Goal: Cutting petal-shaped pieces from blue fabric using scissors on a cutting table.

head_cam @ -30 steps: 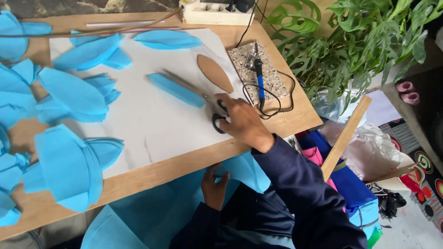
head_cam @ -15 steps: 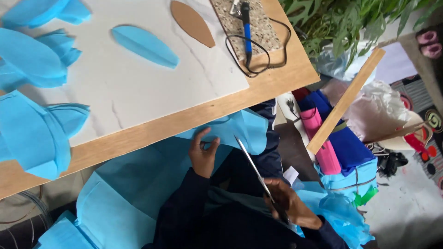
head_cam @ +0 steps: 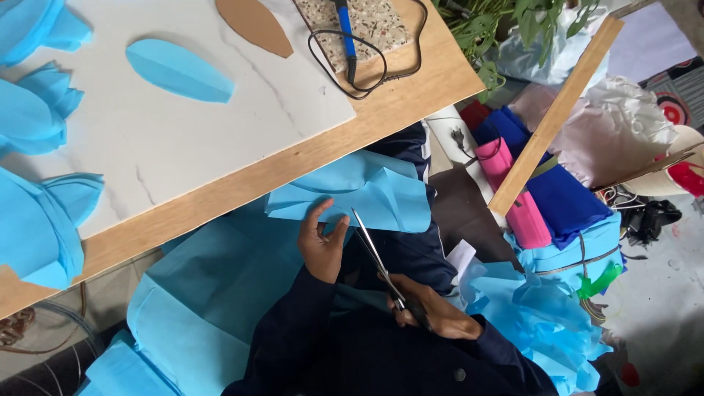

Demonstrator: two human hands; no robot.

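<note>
In the person's lap, below the table edge, the left hand (head_cam: 323, 246) lies on a folded piece of light blue fabric (head_cam: 359, 194), its fingers spread a little, with the thumb out to one side and the tips pressing the cloth flat. The right hand (head_cam: 433, 312) is closed around the dark handles of a pair of scissors (head_cam: 378, 260), fingers curled through the loops, and the thin blades point up toward the lower edge of the fabric, just beside the left thumb; whether they are parted I cannot tell. A second ago that right hand was up on the white board (head_cam: 220, 125) with the scissors, near the brown cardboard template (head_cam: 253, 26); half a second ago it had drawn back to the lap with the blades well apart from the cloth. Now hand, tool and fabric are together, which suggests cutting is about to start on a fresh piece. On the board a cut blue petal shape (head_cam: 180, 70) lies alone, with heaps of folded blue pieces (head_cam: 37, 220) at the left edge. A blue-handled soldering iron (head_cam: 345, 33) rests on a speckled tile (head_cam: 374, 22), its cord looped on the wooden table (head_cam: 411, 81). A wooden slat (head_cam: 554, 117) leans over rolls of pink and dark blue cloth (head_cam: 543, 198) on the floor.
</note>
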